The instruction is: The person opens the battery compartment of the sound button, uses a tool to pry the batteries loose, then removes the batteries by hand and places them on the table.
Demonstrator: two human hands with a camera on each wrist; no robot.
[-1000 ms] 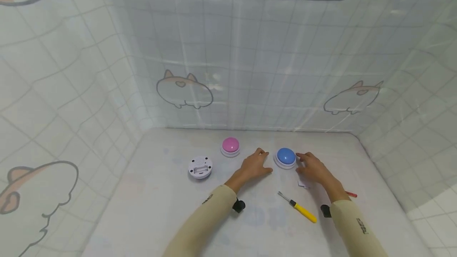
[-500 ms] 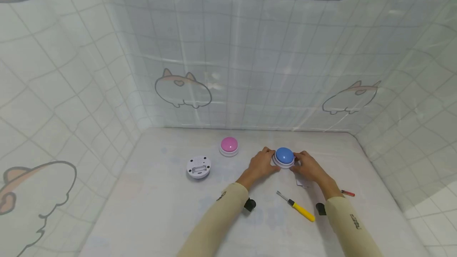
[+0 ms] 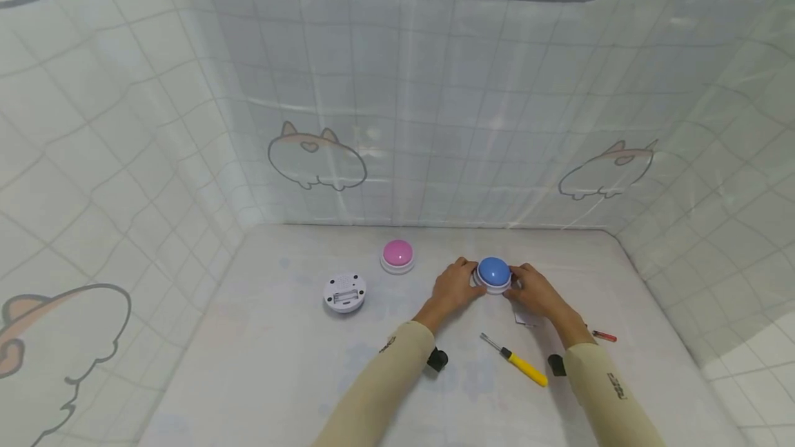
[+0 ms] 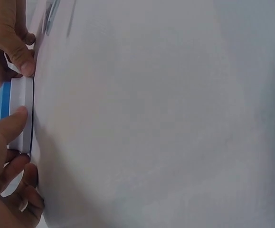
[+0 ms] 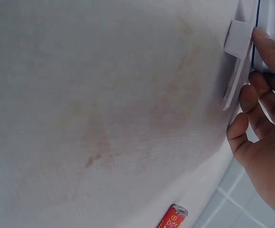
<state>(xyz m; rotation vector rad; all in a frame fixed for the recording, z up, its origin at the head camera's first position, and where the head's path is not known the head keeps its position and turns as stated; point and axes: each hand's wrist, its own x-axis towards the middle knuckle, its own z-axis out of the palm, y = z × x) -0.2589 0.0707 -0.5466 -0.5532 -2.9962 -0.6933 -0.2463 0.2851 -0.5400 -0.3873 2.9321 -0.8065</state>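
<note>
The left hand [image 3: 453, 286] and right hand [image 3: 535, 293] gripped the blue button [image 3: 494, 272] from opposite sides on the desk [image 3: 267, 364], right of the pink button [image 3: 397, 254]; even, level pressure on its white base [image 4: 22, 92], off the dome [image 3: 494, 268], probably served best.

I've got a dome button [image 3: 493, 272] sitting on the surface [image 3: 279, 378] between my left fingers [image 4: 14, 171] and right fingers [image 5: 266, 97]. Left of it, slightly farther back, is a second button [image 3: 397, 252], then an upside-down one [image 3: 345, 292] further left and nearer me. Screwdriver [image 3: 524, 368] lies in front between my forearms, small cover [image 3: 525, 319] just before my right fingers, battery [image 3: 604, 336] farther right.
</note>
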